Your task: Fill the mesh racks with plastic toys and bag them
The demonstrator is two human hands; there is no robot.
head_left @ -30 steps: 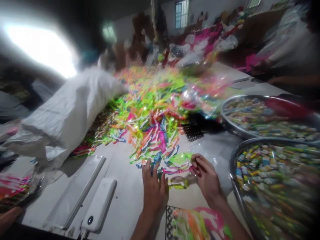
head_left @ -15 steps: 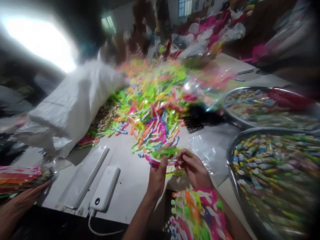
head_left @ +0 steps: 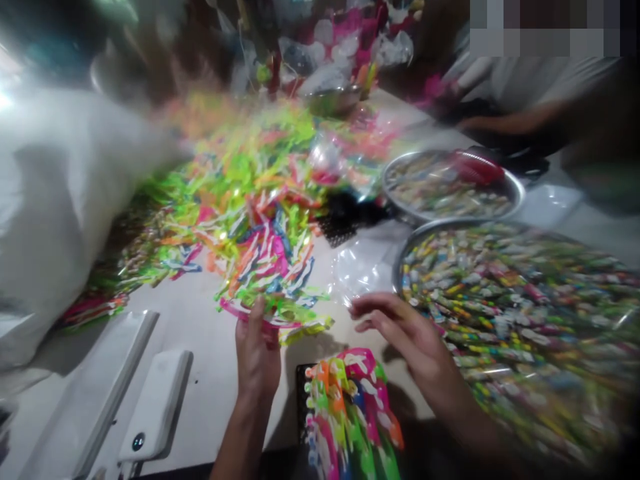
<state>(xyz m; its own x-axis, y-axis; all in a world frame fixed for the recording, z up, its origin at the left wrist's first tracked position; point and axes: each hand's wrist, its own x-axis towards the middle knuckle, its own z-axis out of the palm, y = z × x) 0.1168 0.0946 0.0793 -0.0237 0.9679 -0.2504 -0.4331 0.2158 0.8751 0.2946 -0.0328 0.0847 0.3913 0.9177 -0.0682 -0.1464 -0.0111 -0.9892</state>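
My left hand is closed with the thumb up, at the near edge of a heap of bright plastic strips. Between its thumb and fingers is a pink-and-white plastic strip, with green ones against it. My right hand is held apart to the right, fingers spread and bent, with nothing visible in it. Below and between the hands, several multicoloured strips lie in a row on a black perforated board. Motion blur hides the strips' finer shape.
A large metal basin of small colourful pieces stands at right, a smaller basin behind it with a red basket. A white sack, a flat clear-wrapped pack and a white power bank are left. Another person's arm shows top right.
My right hand has drawn away from my left hand toward the large basin; before, both met at the strips. The view has turned right, and another person's hand at left has gone out of view.
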